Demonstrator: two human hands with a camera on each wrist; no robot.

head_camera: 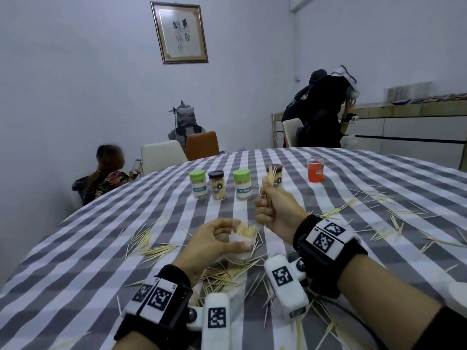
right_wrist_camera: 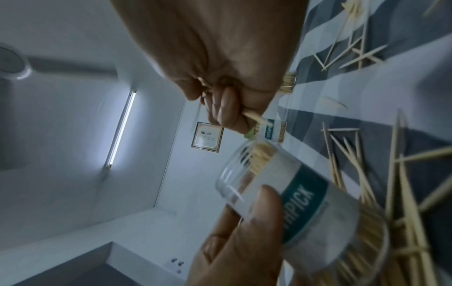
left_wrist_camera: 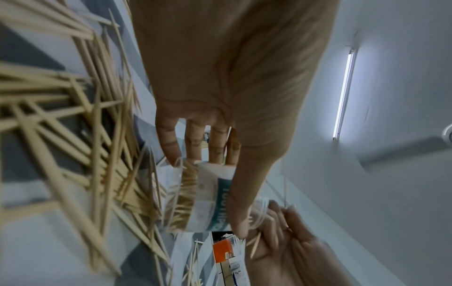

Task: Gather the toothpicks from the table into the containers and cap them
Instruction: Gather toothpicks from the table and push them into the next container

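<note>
My left hand point(head_camera: 222, 238) grips an uncapped clear toothpick container point(head_camera: 243, 245) with a teal label, standing on the checked tablecloth point(head_camera: 75, 248) and nearly full of toothpicks. The same container point(left_wrist_camera: 208, 195) shows in the left wrist view under my thumb, and again in the right wrist view as container point(right_wrist_camera: 300, 199). My right hand point(head_camera: 271, 208) is raised just right of and above it, fist closed on a bundle of toothpicks point(head_camera: 272, 174) that stick out at the top. Loose toothpicks point(head_camera: 222, 274) lie scattered around both hands.
Four capped containers stand in a row farther back: green-lidded point(head_camera: 198, 184), dark-lidded point(head_camera: 217, 185), green-lidded point(head_camera: 242, 184), dark-lidded point(head_camera: 276, 174). A red-filled jar point(head_camera: 316, 169) is at the right. More toothpicks point(head_camera: 394, 218) litter the right side. Other people sit beyond the table.
</note>
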